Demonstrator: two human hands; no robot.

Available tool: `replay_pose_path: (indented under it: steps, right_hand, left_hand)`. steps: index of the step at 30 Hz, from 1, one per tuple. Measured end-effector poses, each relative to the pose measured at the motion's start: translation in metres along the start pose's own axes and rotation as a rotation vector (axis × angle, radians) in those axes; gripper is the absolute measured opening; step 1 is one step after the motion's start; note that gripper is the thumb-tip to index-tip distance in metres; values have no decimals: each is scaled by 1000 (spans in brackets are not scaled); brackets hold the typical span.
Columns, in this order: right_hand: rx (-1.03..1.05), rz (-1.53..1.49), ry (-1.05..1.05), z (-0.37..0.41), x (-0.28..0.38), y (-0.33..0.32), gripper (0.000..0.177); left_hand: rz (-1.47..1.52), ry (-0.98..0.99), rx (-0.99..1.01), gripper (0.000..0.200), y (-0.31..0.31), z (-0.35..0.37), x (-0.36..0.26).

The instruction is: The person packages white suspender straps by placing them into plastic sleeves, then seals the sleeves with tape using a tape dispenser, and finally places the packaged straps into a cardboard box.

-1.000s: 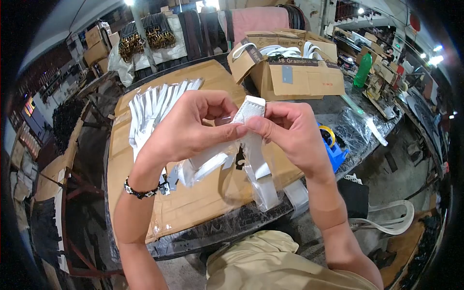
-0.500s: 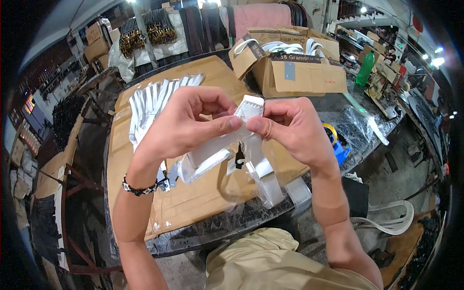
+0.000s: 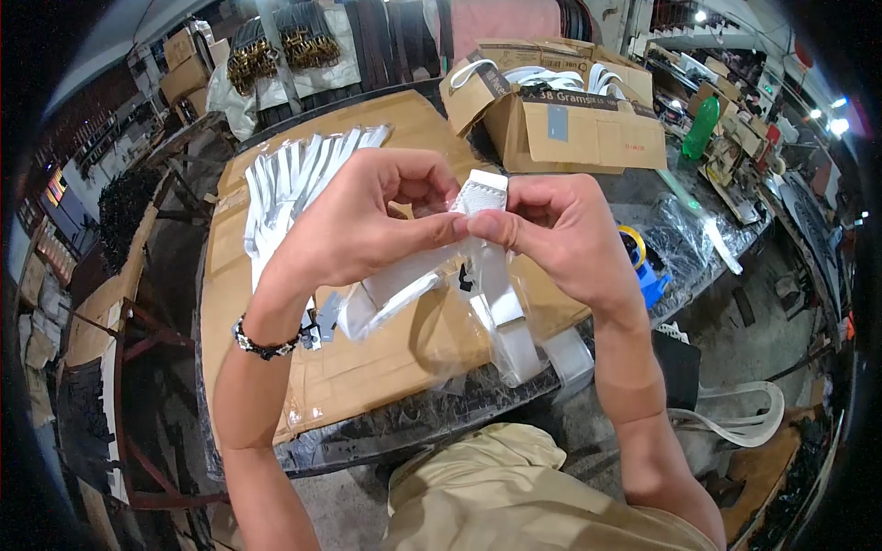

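A white strap with a textured, stitched end is held up between my two hands, with clear plastic film around its lower part. My left hand pinches it from the left, thumb and fingers closed. From the right, my right hand grips it, with the thumb across its front. The wrapped length hangs over the cardboard sheet, with a small black hook piece beside it. Several white straps in plastic lie fanned out on the cardboard, left of my hands.
An open cardboard box of white straps stands at the back right. Near the right edge are a green bottle, a blue tape dispenser and crumpled plastic. A white chair is at lower right.
My right thumb has shifted left on the strap, closer to my left thumb. The view has tilted slightly, and the hanging strap has swung a little to the right.
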State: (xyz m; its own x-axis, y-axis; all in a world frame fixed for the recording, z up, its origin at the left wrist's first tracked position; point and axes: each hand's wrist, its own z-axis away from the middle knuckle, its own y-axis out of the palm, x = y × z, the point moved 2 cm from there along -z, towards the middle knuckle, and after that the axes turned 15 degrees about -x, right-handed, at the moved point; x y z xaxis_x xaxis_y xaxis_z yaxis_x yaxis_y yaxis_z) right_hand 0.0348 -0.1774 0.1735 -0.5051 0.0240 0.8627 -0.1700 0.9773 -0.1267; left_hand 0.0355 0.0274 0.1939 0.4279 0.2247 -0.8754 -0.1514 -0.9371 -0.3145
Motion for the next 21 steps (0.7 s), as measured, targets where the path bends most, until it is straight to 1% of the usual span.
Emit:
replay_pose_path:
  steps: [3, 6, 9, 12, 15, 18, 21]
  right_hand:
    - [-17, -8, -17, 0, -4, 2, 21]
    - [-5, 4, -4, -1, -4, 2, 22]
    - [-10, -51, 12, -2, -8, 5, 24]
    - [-15, -64, 6, -3, -10, 4, 25]
    - [6, -59, 8, -6, -11, 3, 26]
    - [70, -86, 40, -8, -12, 0, 26]
    - [115, -142, 68, -8, -10, 1, 25]
  left_hand:
    - [-43, 23, -7, 18, 1, 2, -3]
    - [-51, 87, 16, 19, 5, 2, -5]
    - [-86, 60, 13, 20, 6, 2, -5]
    - [-105, 153, -48, 21, 7, 0, 3]
    - [-49, 138, -22, 18, 2, -2, 7]
    - [30, 1, 23, 20, 2, 2, 8]
    - [78, 47, -4, 19, 5, 5, 8]
